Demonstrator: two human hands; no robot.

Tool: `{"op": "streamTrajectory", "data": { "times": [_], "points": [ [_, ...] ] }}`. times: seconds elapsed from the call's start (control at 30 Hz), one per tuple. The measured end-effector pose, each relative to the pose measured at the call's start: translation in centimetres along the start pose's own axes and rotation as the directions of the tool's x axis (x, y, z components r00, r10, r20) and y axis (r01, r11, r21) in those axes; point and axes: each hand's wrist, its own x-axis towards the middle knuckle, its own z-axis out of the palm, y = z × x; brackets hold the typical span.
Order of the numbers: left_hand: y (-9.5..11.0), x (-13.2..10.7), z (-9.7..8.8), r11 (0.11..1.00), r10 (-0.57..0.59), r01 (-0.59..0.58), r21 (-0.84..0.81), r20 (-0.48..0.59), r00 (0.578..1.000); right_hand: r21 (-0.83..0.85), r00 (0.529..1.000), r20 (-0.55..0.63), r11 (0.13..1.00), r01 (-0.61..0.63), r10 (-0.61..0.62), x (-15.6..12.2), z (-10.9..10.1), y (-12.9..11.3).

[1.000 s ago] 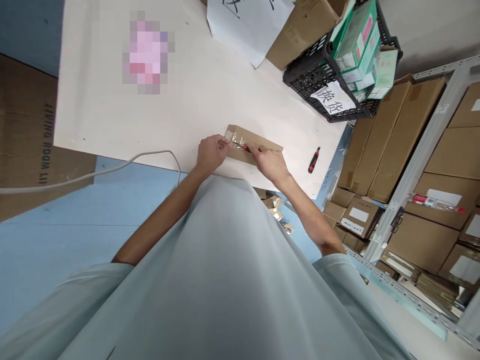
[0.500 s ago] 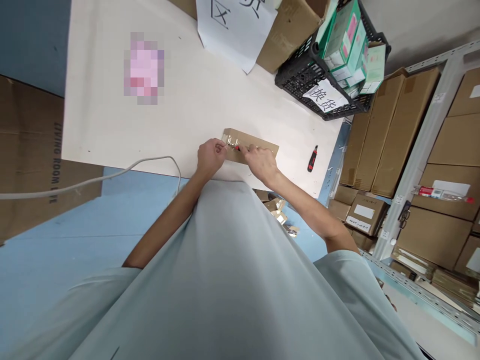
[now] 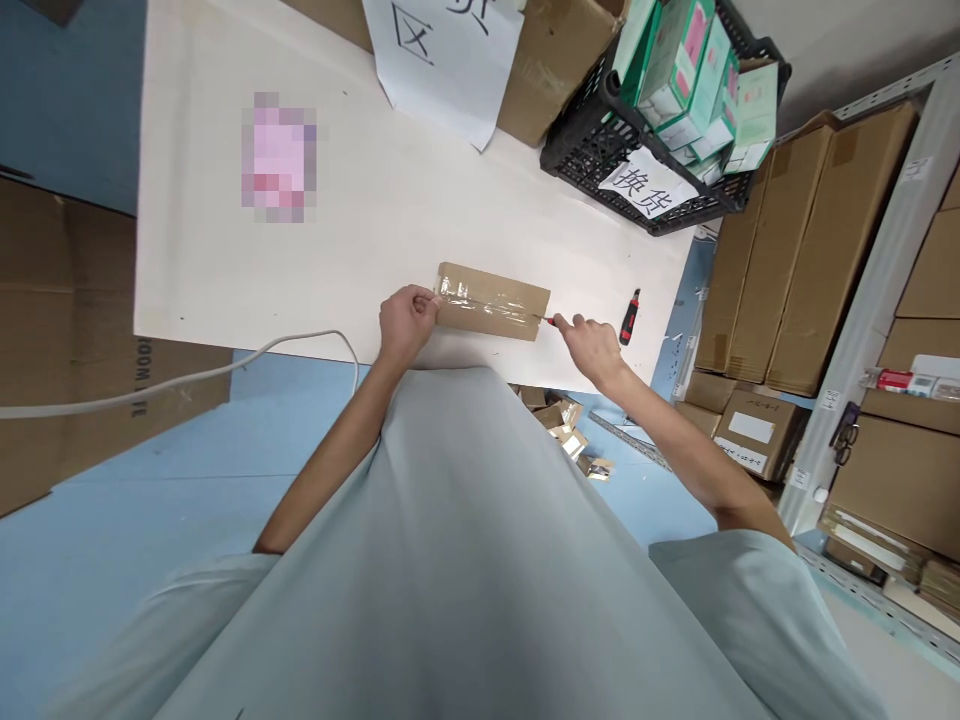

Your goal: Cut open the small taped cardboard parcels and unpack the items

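A narrow flat cardboard box (image 3: 491, 318), with shiny clear tape along its top, lies at the table's near edge. My left hand (image 3: 406, 318) has its fingers closed on the box's left end. Off the right end, my right hand (image 3: 592, 347) is closed around a small red-handled knife (image 3: 550, 320); most of its handle is hidden in the fingers. The thin tip touches or nearly touches the box's right edge, in line with the tape. To the right of that hand, a black and red utility knife (image 3: 630, 318) lies on the table.
A black crate (image 3: 570, 150) of green and white boxes stands at the back right, beside an open carton (image 3: 551, 70) with a paper sign (image 3: 446, 75). A blurred pink item (image 3: 279, 160) lies far left. A pale cable (image 3: 225, 367) crosses the near left edge.
My right hand has drawn the knife rightward along the tape, from near the box's left end to its right end. My left hand stays at the left end.
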Motion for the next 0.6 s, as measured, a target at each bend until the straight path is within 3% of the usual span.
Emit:
{"op": "streamTrajectory", "data": {
  "times": [0.13,0.3,0.47,0.6],
  "points": [
    [0.2,0.3,0.6,0.999,0.027,-0.026,0.042,-0.02,0.999,0.103,0.999,-0.04,0.994,-0.02,0.024,0.1,4.1,4.0],
    [0.1,0.8,0.8,0.998,0.033,-0.032,0.051,-0.014,0.999,0.336,0.986,-0.148,0.942,-0.024,0.077,2.1,11.1,6.0],
    [0.2,0.4,0.7,0.999,0.018,-0.017,0.03,-0.033,0.999,0.518,0.964,-0.102,0.84,-0.159,0.245,3.4,19.1,5.2],
    [0.5,-0.1,0.7,0.999,-0.005,0.007,0.038,-0.063,0.998,0.646,0.906,-0.001,0.692,-0.323,0.424,5.1,22.8,2.9]
  ]
}}
